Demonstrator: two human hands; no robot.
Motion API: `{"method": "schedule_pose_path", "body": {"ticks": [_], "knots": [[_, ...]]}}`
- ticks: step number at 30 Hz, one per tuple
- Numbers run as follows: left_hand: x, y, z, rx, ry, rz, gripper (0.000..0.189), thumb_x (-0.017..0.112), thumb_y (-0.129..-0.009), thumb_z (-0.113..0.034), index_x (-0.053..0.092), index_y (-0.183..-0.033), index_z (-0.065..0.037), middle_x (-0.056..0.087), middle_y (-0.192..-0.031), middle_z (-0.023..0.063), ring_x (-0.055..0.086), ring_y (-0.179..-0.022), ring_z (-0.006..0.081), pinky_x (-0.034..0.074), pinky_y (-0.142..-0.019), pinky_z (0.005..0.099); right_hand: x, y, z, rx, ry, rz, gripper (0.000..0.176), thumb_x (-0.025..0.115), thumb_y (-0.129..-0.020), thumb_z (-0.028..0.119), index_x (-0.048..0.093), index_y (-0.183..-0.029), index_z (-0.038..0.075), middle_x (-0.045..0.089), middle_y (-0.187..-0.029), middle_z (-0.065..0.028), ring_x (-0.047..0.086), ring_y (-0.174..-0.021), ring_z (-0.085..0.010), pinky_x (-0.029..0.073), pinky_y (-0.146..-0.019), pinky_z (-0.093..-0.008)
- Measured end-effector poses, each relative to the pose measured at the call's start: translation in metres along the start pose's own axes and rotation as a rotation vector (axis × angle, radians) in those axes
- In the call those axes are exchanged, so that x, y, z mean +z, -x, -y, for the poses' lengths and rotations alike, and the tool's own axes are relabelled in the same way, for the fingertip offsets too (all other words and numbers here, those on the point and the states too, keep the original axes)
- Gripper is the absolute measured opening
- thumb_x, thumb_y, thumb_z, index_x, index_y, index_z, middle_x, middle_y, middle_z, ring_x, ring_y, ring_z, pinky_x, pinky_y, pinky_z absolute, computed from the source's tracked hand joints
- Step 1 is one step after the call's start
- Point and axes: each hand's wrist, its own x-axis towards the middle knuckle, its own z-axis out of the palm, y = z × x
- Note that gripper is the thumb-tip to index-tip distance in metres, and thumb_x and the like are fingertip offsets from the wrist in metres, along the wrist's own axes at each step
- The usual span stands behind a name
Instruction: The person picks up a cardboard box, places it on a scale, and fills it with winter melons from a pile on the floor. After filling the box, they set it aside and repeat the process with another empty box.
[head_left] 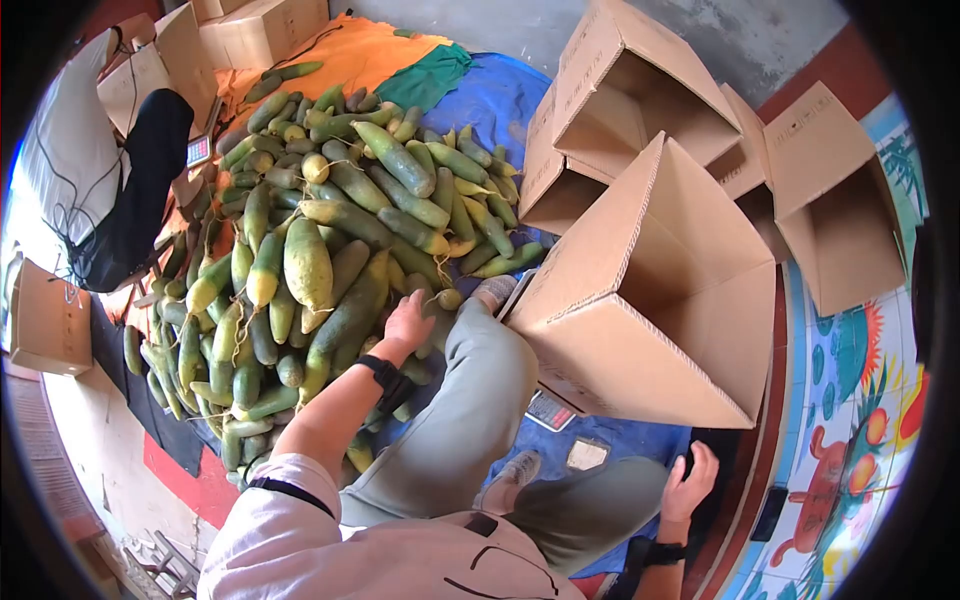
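Observation:
A large heap of green radishes (308,265), several with thin roots, lies in front of me. My left hand (408,320) reaches over the heap's near right side, its fingers extended against the radishes beside my knee. On the other side, my right hand (692,478) is off the heap near my right knee, fingers loosely bent and apart, nothing in them. Between my hands stands an open cardboard box (660,300), tilted toward me. A scale with a small display (548,412) shows at the box's lower edge.
More open cardboard boxes (640,90) are stacked at the back right. Blue (500,90) and orange (350,60) sheets lie under the heap. At left, a person in dark trousers (140,180) is near another scale display (199,150). A dark phone-like object (768,513) lies at right.

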Motion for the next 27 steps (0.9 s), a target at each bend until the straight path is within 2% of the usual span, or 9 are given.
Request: {"method": "schedule_pose_path", "body": {"ticks": [4,7,9,13,16,18,19,21,27], "knots": [[0.016,-0.027,-0.007,-0.031,-0.019,0.044,0.05,0.065,-0.082,-0.032,0.052,-0.123,-0.008,0.059,-0.114,0.0166,0.058,-0.107,0.0341,0.048,-0.089,0.0435,0.026,0.015,-0.001,0.054,-0.016,0.083,0.03,0.06,-0.082,0.01,0.055,-0.109,-0.001,0.058,-0.108,-0.0187,0.054,-0.099,-0.0369,0.042,-0.089,-0.0458],[0.024,-0.043,-0.013,-0.086,-0.08,0.121,0.041,0.062,-0.083,-0.037,0.06,-0.112,-0.007,0.063,-0.11,0.0167,0.06,-0.104,0.0343,0.049,-0.086,0.0441,0.036,0.02,0.001,0.079,-0.019,0.123,0.029,0.06,-0.083,0.01,0.055,-0.109,0.0,0.058,-0.108,-0.0188,0.054,-0.099,-0.0365,0.042,-0.089,-0.045],[0.026,-0.049,-0.017,-0.164,-0.054,0.218,0.035,0.06,-0.085,-0.037,0.066,-0.102,-0.007,0.066,-0.1,0.017,0.061,-0.099,0.0343,0.049,-0.085,0.0438,0.038,0.017,0.001,0.12,-0.054,0.112,0.029,0.06,-0.083,0.01,0.055,-0.109,0.0,0.058,-0.108,-0.0188,0.055,-0.099,-0.0365,0.043,-0.089,-0.0447],[0.051,-0.062,-0.005,-0.15,0.019,0.173,0.036,0.057,-0.085,-0.035,0.068,-0.096,-0.003,0.066,-0.104,0.0195,0.062,-0.099,0.0354,0.05,-0.084,0.0455,0.042,0.017,-0.002,0.207,-0.135,0.098,0.027,0.059,-0.082,0.009,0.056,-0.108,-0.001,0.058,-0.106,-0.019,0.056,-0.099,-0.0368,0.044,-0.089,-0.0437],[0.06,-0.068,0.006,-0.082,0.136,0.11,0.032,0.055,-0.085,-0.029,0.068,-0.092,-0.001,0.067,-0.099,0.019,0.063,-0.095,0.0374,0.049,-0.083,0.0442,0.043,0.015,0.001,0.19,-0.124,0.11,0.025,0.059,-0.083,0.008,0.056,-0.106,-0.001,0.058,-0.104,-0.0189,0.056,-0.098,-0.0368,0.045,-0.088,-0.0435],[0.065,-0.077,0.015,-0.089,0.464,0.176,0.027,0.056,-0.085,-0.025,0.067,-0.081,0.0,0.068,-0.081,0.0162,0.065,-0.078,0.0328,0.05,-0.075,0.0394,0.043,0.013,0.002,0.193,-0.14,0.102,0.024,0.059,-0.083,0.007,0.057,-0.106,-0.001,0.058,-0.103,-0.0188,0.057,-0.097,-0.0367,0.045,-0.087,-0.0433],[0.055,-0.077,0.009,-0.085,0.457,0.177,0.027,0.056,-0.085,-0.025,0.067,-0.081,0.0,0.068,-0.081,0.0162,0.065,-0.078,0.0328,0.05,-0.075,0.0394,0.044,0.013,0.003,0.194,-0.154,0.093,0.023,0.058,-0.083,0.007,0.057,-0.105,-0.001,0.058,-0.103,-0.0188,0.057,-0.096,-0.0365,0.046,-0.086,-0.0431],[0.015,-0.068,-0.019,-0.079,0.664,0.144,0.026,0.056,-0.088,-0.017,0.062,-0.069,-0.001,0.064,-0.068,0.0062,0.053,-0.06,0.0131,0.043,-0.06,0.0282,0.043,0.011,0.004,0.197,-0.162,0.087,0.022,0.058,-0.083,0.006,0.057,-0.104,-0.001,0.058,-0.103,-0.0187,0.058,-0.095,-0.0363,0.046,-0.085,-0.0427],[-0.093,-0.029,-0.089,0.079,0.913,0.027,0.023,0.053,-0.09,-0.013,0.057,-0.069,-0.004,0.061,-0.066,0.0026,0.056,-0.064,0.0112,0.042,-0.065,0.0261,0.044,0.007,0.008,0.195,-0.19,0.034,0.018,0.058,-0.082,0.003,0.059,-0.1,-0.001,0.059,-0.1,-0.0184,0.059,-0.092,-0.0358,0.048,-0.083,-0.0418]]}}
